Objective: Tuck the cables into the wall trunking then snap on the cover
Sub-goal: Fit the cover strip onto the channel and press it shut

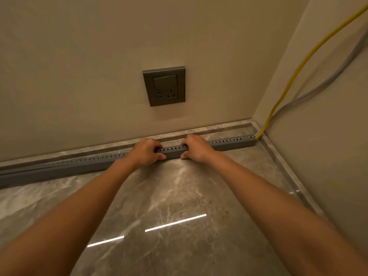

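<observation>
Marble floor (179, 196) meets beige wall; grey trunking (229, 143) runs along the skirting, centre frame. Left hand (144, 151) & right hand (196, 147) clamp it, thumbs in front, probably pressing the cover home. Yellow cable (294, 76) enters at right end.

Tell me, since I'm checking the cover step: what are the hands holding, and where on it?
Both the left hand and right hand grip the grey trunking mid-length, fingers over its top, thumbs on its front face.
</observation>
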`<state>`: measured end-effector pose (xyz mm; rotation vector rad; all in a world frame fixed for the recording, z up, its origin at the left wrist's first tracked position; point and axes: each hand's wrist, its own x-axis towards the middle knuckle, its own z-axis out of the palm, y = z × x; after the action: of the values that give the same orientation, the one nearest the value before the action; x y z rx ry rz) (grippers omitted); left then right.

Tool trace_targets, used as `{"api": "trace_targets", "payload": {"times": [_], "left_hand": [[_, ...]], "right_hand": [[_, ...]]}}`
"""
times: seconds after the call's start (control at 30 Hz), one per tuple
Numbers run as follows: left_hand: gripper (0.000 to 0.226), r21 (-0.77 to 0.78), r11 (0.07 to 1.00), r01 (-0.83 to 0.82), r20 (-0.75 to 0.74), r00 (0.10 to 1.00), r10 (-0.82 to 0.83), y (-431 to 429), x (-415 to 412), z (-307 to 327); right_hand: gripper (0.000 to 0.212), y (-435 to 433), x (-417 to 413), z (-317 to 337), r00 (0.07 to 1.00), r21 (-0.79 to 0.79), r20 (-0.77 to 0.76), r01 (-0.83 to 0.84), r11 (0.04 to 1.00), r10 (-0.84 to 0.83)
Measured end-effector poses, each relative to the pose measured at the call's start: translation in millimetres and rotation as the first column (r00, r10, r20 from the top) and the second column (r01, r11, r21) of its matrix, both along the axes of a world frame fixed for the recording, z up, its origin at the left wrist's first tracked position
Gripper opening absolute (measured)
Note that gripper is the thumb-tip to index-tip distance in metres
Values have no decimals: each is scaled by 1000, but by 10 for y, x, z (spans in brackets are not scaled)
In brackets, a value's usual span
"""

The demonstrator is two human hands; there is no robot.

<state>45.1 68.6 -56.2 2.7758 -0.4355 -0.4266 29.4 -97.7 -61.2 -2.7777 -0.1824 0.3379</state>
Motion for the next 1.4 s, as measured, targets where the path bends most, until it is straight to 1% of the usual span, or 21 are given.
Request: {"api": "trace_targets", "payload": {"times": [0.13, 0.23, 0.37, 0.43, 0.53, 0.63, 0.8, 0.87, 1.0, 1.17, 1.3, 1.4], "left_hand": [[36, 60, 998, 11, 22, 1000, -13, 180, -17, -26], [35, 112, 993, 40, 57, 997, -47, 194, -31, -55], [33, 227, 965, 132, 88, 984, -155, 153, -65, -86], [33, 270, 951, 152, 116, 975, -189, 140, -76, -101], [31, 289, 944, 156, 142, 969, -204, 117, -79, -115], [30, 237, 962, 137, 146, 974, -175, 113, -67, -114], [35, 14, 996, 90, 62, 994, -91, 271, -14, -105], [34, -32, 998, 59, 47, 997, -57, 394, -13, -90], [35, -26, 1000, -11, 24, 1000, 12, 700, -5, -61], [38, -21, 998, -58, -6, 998, 58, 968, 2, -42], [34, -24, 999, -27, 13, 1000, 27, 1052, 0, -50], [32, 8, 1000, 7, 54, 999, -7, 1071, 0, -70]], "right_hand": [[39, 294, 6, -43, 998, -25, 19, -67, 997, 67], [40, 383, 13, -76, 996, -57, 45, -77, 995, 80], [36, 403, 17, -91, 994, -107, 59, -83, 991, 90], [35, 413, 15, -101, 993, -118, 70, -86, 989, 95], [34, 408, 7, -102, 992, -116, 84, -81, 990, 91], [34, 395, 19, -93, 995, -99, 82, -52, 994, 60], [37, 406, 25, -56, 999, -76, 34, -5, 997, 8], [37, 438, 24, -48, 1000, -75, 31, 5, 997, -3], [35, 610, 22, -38, 1000, -42, 17, -7, 999, 8], [37, 947, 27, -35, 997, 4, -6, -71, 997, 71], [39, 1136, 36, -47, 994, 30, -33, -99, 995, 100], [40, 1179, 42, -56, 996, 26, -38, -85, 996, 86]]}}
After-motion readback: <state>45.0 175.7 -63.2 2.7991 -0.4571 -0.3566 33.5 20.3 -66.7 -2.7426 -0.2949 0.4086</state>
